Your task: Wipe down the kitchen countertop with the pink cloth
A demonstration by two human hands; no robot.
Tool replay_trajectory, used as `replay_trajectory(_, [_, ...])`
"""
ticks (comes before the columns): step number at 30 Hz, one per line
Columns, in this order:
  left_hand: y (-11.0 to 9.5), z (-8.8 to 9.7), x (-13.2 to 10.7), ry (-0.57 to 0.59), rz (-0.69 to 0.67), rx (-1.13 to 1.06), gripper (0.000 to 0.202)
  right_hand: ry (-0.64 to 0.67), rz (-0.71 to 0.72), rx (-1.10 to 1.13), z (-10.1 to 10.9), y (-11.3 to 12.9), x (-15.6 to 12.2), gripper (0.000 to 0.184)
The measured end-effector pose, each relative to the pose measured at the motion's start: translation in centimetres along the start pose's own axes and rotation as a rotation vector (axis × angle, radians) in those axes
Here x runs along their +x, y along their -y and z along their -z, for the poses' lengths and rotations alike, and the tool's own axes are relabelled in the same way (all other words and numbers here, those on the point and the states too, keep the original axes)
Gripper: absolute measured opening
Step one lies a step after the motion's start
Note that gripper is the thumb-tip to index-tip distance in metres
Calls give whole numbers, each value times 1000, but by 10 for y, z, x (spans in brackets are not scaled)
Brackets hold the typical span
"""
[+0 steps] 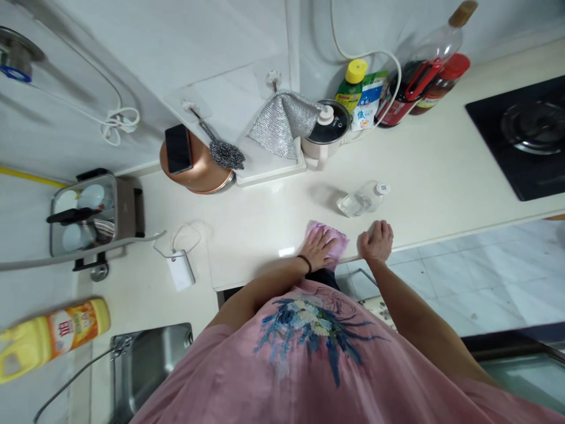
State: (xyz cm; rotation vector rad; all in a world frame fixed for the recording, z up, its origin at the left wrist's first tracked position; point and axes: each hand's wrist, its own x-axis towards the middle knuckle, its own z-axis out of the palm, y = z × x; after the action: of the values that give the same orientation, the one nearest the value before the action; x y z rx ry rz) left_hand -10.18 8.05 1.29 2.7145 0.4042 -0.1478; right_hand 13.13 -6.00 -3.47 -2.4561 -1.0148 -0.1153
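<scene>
My left hand (pixel 318 250) lies flat with its fingers spread, pressing a folded pink cloth (pixel 339 242) onto the white countertop (pixel 260 229) near the front edge. A dark band circles that wrist. To its right, my right hand (pixel 378 241) rests on the counter edge, fingers curled into a loose fist with nothing visible in it. Just beyond both hands, a clear plastic bottle (pixel 359 200) with a white cap lies or leans on the counter; which of the two I cannot tell.
A lidded pot (pixel 326 132), sauce bottles (pixel 399 94) and a black stove (pixel 525 132) line the back and right. Leftward are a copper-coloured container (pixel 198 168), a white device with a cord (pixel 180 271), a dish box (pixel 123 206), a sink (pixel 150 365) and a yellow jug (pixel 39 344).
</scene>
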Motion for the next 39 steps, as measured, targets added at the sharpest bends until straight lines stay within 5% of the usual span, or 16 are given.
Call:
replay_trajectory(4, [-5,5,24,5,-66,5,80,7,5,6,1,-1,0,67])
replay_trajectory(9, [26,13,-25,18,98,-27,78,4,19,11,0,-4,-1,67])
replay_trajectory(18, [120,34,-212,-80,1091,51,75,-18,30,25,-3,-7,-1,66])
replay_trajectory(22, [143,36,-256,-191,1442,66,75,-28,34,22,-4,-8,0,67])
replay_trajectory(25, [145,34,-241,-258,1556,59,75,-24,32,24,-4,-8,0,67])
replay_trajectory(28, [135,32,-197,-266,1495,43,76,-18,29,22,-3,-7,0,67])
replay_trajectory(35, [66,19,-62,-137,783,-63,80,-20,34,13,-3,-8,0,68])
replay_trajectory(39, [27,8,-11,-82,435,-58,80,-27,47,11,-4,-8,0,67])
